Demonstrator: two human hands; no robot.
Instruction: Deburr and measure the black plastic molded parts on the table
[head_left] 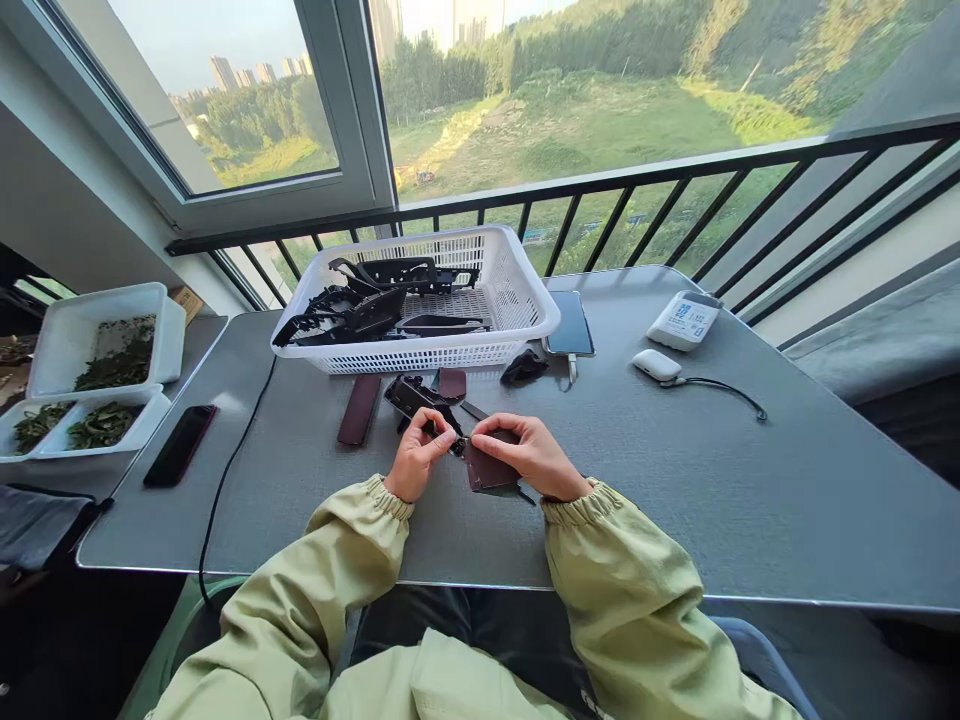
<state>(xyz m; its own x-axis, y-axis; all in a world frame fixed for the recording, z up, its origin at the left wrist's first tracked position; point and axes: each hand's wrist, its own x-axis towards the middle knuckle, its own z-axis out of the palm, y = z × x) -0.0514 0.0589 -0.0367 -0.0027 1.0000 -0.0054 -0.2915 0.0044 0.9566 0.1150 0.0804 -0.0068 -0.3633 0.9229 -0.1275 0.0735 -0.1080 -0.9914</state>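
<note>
My left hand [416, 455] is closed in a pinch on a black plastic part [417, 397] that lies on the grey table [675, 480]. My right hand [529, 452] is closed on a flat dark brown piece [487, 470], its fingertips meeting the left hand's at the part's near end. Both wrists rest near the table's front edge, in pale green sleeves. Two more brown pieces, a long strip [360, 409] and a short one [452, 383], lie just beyond the hands.
A white basket [517, 300] with several black plastic parts stands behind the hands. A phone [570, 323], a small black object [523, 368], a white device [684, 320] and a white cabled unit [656, 364] lie right. Left: a black phone [180, 445], a cable [232, 455], white trays [75, 330] of greens.
</note>
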